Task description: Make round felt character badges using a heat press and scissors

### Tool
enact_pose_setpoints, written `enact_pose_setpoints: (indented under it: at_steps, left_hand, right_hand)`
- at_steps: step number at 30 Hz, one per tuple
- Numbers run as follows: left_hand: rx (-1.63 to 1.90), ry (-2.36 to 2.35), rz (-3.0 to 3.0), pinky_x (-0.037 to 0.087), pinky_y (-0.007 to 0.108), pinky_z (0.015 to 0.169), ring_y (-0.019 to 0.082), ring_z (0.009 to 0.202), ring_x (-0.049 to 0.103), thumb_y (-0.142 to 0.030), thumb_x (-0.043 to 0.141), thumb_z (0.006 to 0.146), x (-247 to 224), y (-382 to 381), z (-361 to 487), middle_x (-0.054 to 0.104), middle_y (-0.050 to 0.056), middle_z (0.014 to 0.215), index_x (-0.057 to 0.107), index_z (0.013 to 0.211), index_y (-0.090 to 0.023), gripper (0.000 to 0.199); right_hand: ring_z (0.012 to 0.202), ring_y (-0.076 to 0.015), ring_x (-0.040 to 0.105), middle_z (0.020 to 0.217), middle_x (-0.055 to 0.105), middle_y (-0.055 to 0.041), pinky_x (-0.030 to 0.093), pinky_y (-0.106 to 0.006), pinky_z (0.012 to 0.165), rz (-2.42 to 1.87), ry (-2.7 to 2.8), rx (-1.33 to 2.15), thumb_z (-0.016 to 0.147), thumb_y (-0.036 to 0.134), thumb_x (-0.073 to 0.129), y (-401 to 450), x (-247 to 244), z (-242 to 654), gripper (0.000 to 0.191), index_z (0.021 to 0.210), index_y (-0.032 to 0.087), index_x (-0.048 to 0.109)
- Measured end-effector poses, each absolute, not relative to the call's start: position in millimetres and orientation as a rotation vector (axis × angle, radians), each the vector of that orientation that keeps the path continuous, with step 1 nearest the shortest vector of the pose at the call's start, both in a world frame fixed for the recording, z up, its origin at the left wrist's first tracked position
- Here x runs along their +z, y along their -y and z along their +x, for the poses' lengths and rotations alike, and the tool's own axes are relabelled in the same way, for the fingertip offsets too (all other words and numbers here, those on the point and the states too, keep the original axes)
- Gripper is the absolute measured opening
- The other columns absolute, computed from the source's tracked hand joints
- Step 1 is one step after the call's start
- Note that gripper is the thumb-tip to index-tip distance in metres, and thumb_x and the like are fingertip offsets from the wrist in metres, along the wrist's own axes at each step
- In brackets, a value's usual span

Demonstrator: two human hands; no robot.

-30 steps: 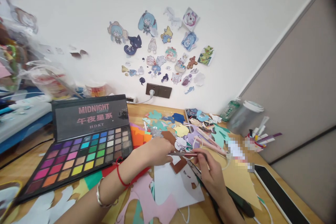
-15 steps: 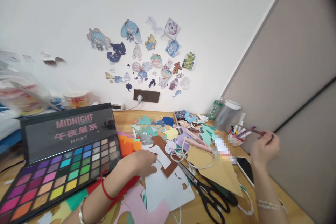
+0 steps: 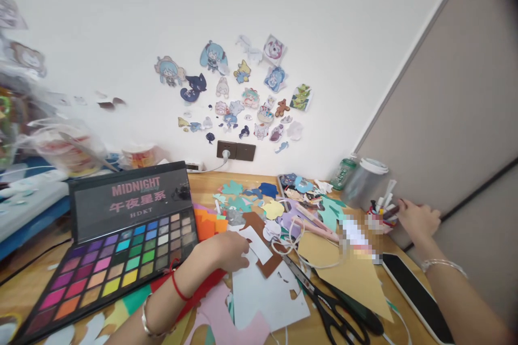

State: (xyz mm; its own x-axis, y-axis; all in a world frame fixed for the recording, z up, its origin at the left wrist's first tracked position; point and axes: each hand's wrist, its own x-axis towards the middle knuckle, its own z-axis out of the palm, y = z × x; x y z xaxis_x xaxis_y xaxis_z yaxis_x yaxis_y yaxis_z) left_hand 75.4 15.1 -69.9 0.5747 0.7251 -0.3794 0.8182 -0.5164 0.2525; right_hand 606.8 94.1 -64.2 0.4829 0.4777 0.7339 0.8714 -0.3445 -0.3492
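My left hand [image 3: 232,250] is closed over a small white paper piece [image 3: 259,244], its fingers curled at the left edge. Under that lie a brown paper cutout [image 3: 270,265] and a white sheet [image 3: 265,302] with cut-out holes. At the right, my right hand [image 3: 418,221] has its fingers at a cup of pens [image 3: 376,222]; a dark brown pen [image 3: 392,212] touches the fingertips among the other pens. Black-handled scissors [image 3: 324,302] lie right of the white sheet, beside a tan paper [image 3: 343,269].
An open makeup palette [image 3: 133,205] stands at the left. Behind the cup are a lidded container [image 3: 364,183] and a green bottle [image 3: 343,172]. A phone [image 3: 416,296] lies near the right edge. Colored scraps cover the middle, and stickers dot the wall.
My right hand has gone down to the pen cup with the brown pen it held up before. My left hand stays on the paper. The view has shifted slightly left.
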Motion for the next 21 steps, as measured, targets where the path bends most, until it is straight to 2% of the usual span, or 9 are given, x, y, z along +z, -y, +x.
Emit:
enact_pose_setpoints:
  at_steps: [3, 5, 8, 10, 12, 15, 18, 20, 21]
  left_hand:
    - [-0.281, -1.273, 2.437, 0.049, 0.042, 0.077, 0.033, 0.095, 0.059, -0.027, 0.053, 0.079, -74, -15, 80, 0.065, 0.014, 0.102, 0.062, 0.110, -0.017, 0.034]
    - [-0.224, -1.338, 2.460, 0.049, 0.042, 0.075, 0.033, 0.092, 0.060, -0.023, 0.053, 0.078, -80, -16, 85, 0.065, 0.016, 0.099, 0.058, 0.113, -0.014, 0.037]
    - [-0.082, -1.409, 2.516, 0.047, 0.044, 0.078, 0.034, 0.095, 0.057, -0.018, 0.054, 0.076, -95, -23, 94, 0.058, 0.018, 0.108, 0.046, 0.126, -0.014, 0.050]
    - [-0.003, -1.363, 2.563, 0.042, 0.046, 0.087, 0.034, 0.108, 0.049, -0.024, 0.059, 0.075, -108, -29, 97, 0.050, 0.016, 0.122, 0.039, 0.132, -0.019, 0.060]
    - [0.034, -1.285, 2.594, 0.039, 0.044, 0.092, 0.032, 0.115, 0.044, -0.028, 0.061, 0.075, -119, -36, 98, 0.046, 0.013, 0.127, 0.036, 0.134, -0.023, 0.064]
    - [0.078, -1.244, 2.622, 0.040, 0.041, 0.090, 0.027, 0.107, 0.050, -0.021, 0.050, 0.082, -127, -42, 95, 0.052, 0.011, 0.118, 0.041, 0.130, -0.024, 0.049]
    - [0.105, -1.254, 2.642, 0.040, 0.038, 0.086, 0.025, 0.095, 0.054, -0.015, 0.042, 0.084, -122, -44, 91, 0.059, 0.009, 0.101, 0.060, 0.104, -0.022, 0.028]
    - [0.114, -1.277, 2.631, 0.040, 0.036, 0.084, 0.024, 0.089, 0.056, -0.015, 0.042, 0.084, -114, -47, 85, 0.061, 0.008, 0.090, 0.063, 0.084, -0.018, 0.022]
    - [0.126, -1.311, 2.613, 0.041, 0.036, 0.082, 0.023, 0.086, 0.057, -0.014, 0.041, 0.084, -110, -49, 81, 0.061, 0.008, 0.086, 0.063, 0.082, -0.017, 0.023]
  right_hand:
    - [0.086, -0.0388, 0.047, 0.078, 0.050, -0.0187, 0.025, -0.049, 0.058, -2.016, 1.093, -0.711, 0.071, 0.039, 0.058, -98, -73, 603, 0.028, 0.073, 0.014, 0.071]
    - [0.091, -0.0434, 0.047, 0.091, 0.051, -0.0257, 0.026, -0.050, 0.058, -2.021, 1.105, -0.734, 0.070, 0.038, 0.060, -101, -74, 597, 0.038, 0.094, 0.011, 0.070]
    - [0.101, -0.0495, 0.043, 0.111, 0.044, -0.0358, 0.029, -0.054, 0.063, -1.995, 1.146, -0.787, 0.071, 0.041, 0.058, -102, -69, 578, 0.064, 0.123, 0.003, 0.053]
    - [0.109, -0.0491, 0.040, 0.122, 0.038, -0.0356, 0.031, -0.055, 0.071, -1.948, 1.206, -0.832, 0.073, 0.042, 0.055, -98, -66, 554, 0.072, 0.133, 0.004, 0.040]
    - [0.112, -0.0445, 0.039, 0.128, 0.037, -0.0294, 0.032, -0.054, 0.080, -1.876, 1.293, -0.875, 0.075, 0.041, 0.053, -89, -63, 522, 0.070, 0.136, 0.010, 0.037]
    - [0.114, -0.0357, 0.040, 0.127, 0.040, -0.0216, 0.032, -0.050, 0.090, -1.652, 1.478, -0.938, 0.077, 0.037, 0.048, -63, -62, 463, 0.060, 0.132, 0.013, 0.040]
    - [0.112, -0.0297, 0.044, 0.119, 0.046, -0.0172, 0.033, -0.046, 0.094, -1.425, 1.612, -0.917, 0.081, 0.034, 0.048, -32, -63, 407, 0.045, 0.121, 0.015, 0.049]
    - [0.109, -0.0284, 0.045, 0.115, 0.047, -0.0159, 0.033, -0.046, 0.094, -1.307, 1.651, -0.861, 0.082, 0.031, 0.048, -15, -66, 379, 0.036, 0.114, 0.016, 0.052]
    - [0.108, -0.0280, 0.046, 0.114, 0.048, -0.0154, 0.034, -0.046, 0.093, -1.280, 1.664, -0.815, 0.082, 0.029, 0.048, -9, -69, 368, 0.033, 0.113, 0.016, 0.052]
